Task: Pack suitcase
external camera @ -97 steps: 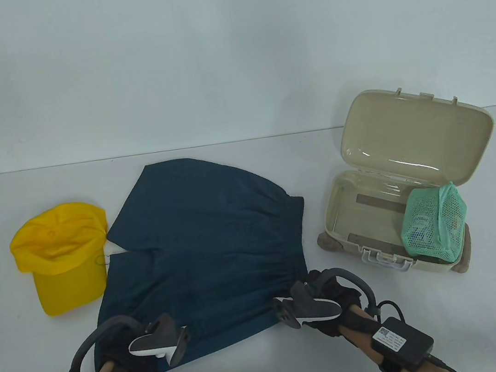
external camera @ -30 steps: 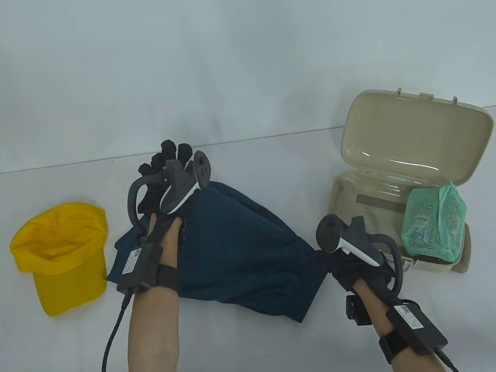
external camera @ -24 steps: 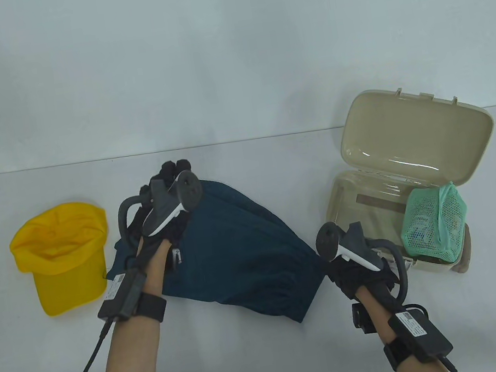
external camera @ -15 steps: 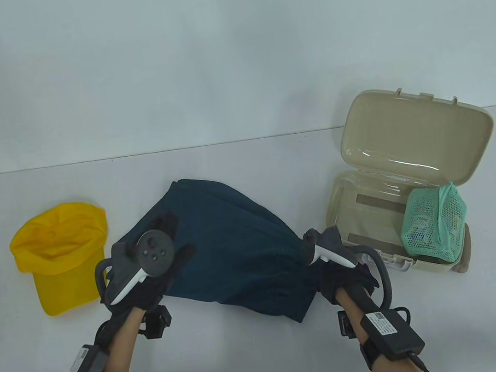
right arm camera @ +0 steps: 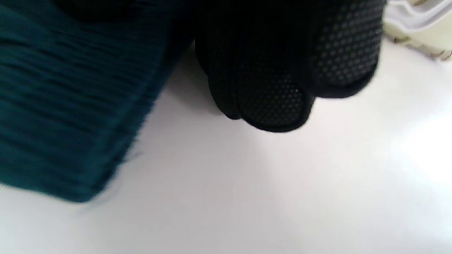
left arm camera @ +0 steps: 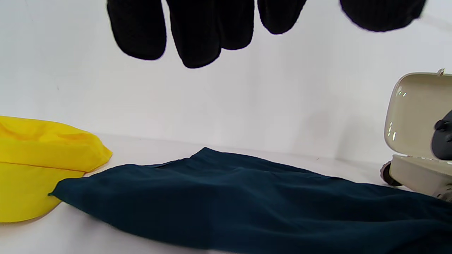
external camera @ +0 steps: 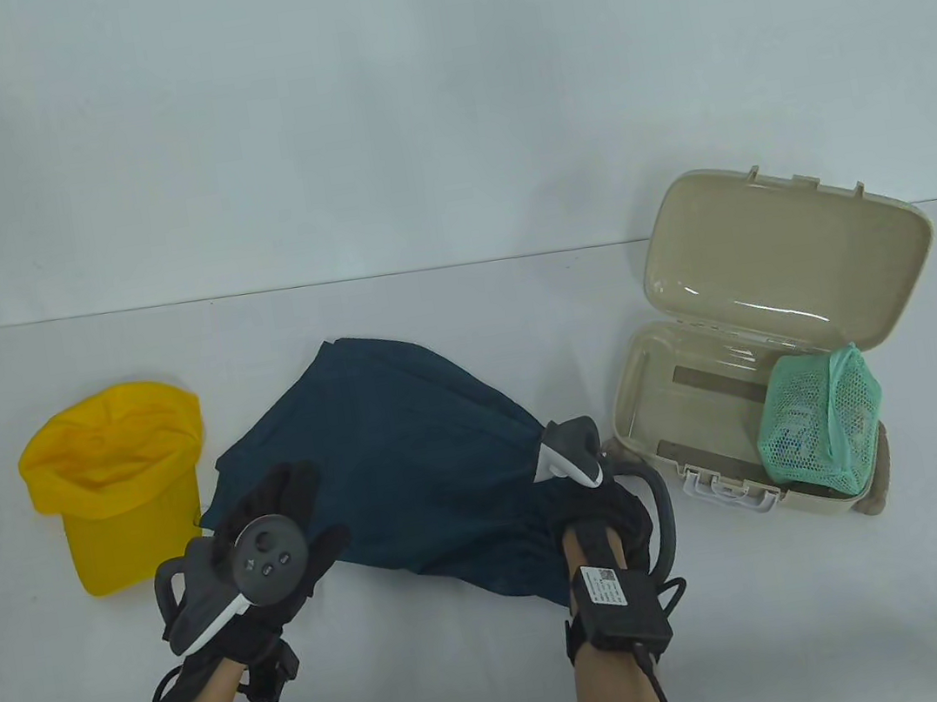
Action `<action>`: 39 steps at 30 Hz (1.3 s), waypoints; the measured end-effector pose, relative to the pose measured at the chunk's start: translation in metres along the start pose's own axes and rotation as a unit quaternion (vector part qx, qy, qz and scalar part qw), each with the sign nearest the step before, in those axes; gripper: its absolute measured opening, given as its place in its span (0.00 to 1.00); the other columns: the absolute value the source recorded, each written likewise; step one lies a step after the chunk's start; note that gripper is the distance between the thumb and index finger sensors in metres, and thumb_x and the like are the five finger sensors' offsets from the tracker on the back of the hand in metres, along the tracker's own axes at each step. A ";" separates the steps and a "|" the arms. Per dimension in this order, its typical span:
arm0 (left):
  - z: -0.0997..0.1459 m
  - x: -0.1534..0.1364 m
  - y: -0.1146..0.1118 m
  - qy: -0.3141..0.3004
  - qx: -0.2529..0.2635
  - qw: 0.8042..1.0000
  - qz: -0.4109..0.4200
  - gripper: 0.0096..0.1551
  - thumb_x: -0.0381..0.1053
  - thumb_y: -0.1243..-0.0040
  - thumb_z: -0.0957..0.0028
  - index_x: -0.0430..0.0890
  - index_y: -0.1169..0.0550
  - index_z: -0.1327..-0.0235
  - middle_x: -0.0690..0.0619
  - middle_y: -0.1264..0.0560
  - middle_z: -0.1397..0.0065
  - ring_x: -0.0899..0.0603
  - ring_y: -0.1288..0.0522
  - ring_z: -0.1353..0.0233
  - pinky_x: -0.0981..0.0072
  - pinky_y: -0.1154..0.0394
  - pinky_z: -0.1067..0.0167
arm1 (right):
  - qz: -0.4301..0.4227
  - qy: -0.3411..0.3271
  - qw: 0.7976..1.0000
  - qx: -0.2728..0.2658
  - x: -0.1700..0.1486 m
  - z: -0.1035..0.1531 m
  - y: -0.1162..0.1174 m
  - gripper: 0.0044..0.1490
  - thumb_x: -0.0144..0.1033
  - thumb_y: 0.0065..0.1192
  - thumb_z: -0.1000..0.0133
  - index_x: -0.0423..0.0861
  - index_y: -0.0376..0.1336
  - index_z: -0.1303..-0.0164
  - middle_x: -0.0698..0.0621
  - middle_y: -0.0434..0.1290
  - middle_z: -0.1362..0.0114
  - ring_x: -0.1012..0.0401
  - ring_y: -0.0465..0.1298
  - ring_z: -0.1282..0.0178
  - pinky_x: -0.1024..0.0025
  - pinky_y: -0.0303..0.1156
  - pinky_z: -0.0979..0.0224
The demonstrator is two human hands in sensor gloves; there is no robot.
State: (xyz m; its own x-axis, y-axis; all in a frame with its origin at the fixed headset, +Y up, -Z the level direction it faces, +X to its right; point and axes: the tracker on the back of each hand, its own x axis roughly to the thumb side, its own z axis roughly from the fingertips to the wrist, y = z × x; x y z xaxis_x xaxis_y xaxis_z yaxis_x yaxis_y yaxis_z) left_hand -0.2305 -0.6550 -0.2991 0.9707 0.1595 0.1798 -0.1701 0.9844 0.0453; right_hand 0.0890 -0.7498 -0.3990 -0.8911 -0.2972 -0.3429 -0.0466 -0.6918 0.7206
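Observation:
The dark teal shorts (external camera: 414,456) lie folded in half in the middle of the table. My left hand (external camera: 310,515) hovers open over their near left edge and holds nothing; its fingers (left arm camera: 197,31) hang free above the shorts (left arm camera: 247,197) in the left wrist view. My right hand (external camera: 602,507) is at the gathered waistband end on the right, its fingers (right arm camera: 275,88) curled with the cloth (right arm camera: 70,106) running into the palm. The open beige suitcase (external camera: 642,395) stands to the right, lid (external camera: 788,250) up.
A green mesh bag (external camera: 822,421) sits in the right end of the suitcase. A yellow cap (external camera: 114,483) lies to the left of the shorts, touching their left corner; it also shows in the left wrist view (left arm camera: 35,165). The white suitcase latch (external camera: 732,496) faces me.
The shorts have been folded over in half. My left hand has let go of the far edge and drawn back toward me. My right hand has shifted left at the waistband.

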 end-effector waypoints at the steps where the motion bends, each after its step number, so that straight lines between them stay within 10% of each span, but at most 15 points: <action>1: 0.002 0.002 0.001 -0.004 0.004 1.000 -0.002 0.46 0.69 0.52 0.47 0.55 0.47 0.16 0.47 0.44 0.12 0.37 0.35 0.17 0.40 0.34 0.25 | -0.017 0.008 1.000 -0.007 0.002 0.000 0.001 0.51 0.66 0.49 0.43 0.29 0.70 0.40 0.42 0.84 0.49 0.54 0.87 0.55 0.64 0.84 0.55; 20: 0.008 0.005 -0.001 -0.019 0.003 0.999 -0.032 0.46 0.69 0.51 0.47 0.55 0.46 0.16 0.47 0.43 0.13 0.38 0.33 0.18 0.40 0.33 0.26 | -0.336 -0.089 0.936 -0.047 -0.051 0.006 0.014 0.30 0.55 0.66 0.47 0.45 0.67 0.45 0.54 0.81 0.52 0.63 0.84 0.56 0.64 0.82 0.47; 39: 0.005 -0.006 -0.003 0.007 -0.010 1.000 -0.013 0.46 0.69 0.51 0.47 0.55 0.45 0.16 0.47 0.42 0.13 0.38 0.33 0.18 0.40 0.33 0.26 | 0.062 -0.018 0.974 -0.215 -0.053 0.109 -0.120 0.32 0.52 0.68 0.47 0.43 0.67 0.40 0.51 0.82 0.54 0.60 0.84 0.57 0.61 0.81 0.47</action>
State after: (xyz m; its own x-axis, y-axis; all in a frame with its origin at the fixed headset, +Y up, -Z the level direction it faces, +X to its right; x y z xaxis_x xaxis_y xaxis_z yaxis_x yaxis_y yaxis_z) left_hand -0.2368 -0.6590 -0.2958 0.9770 0.1340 0.1659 -0.1409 0.9896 0.0304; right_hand 0.0931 -0.5794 -0.4018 -0.8939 -0.3774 -0.2419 0.2487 -0.8665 0.4328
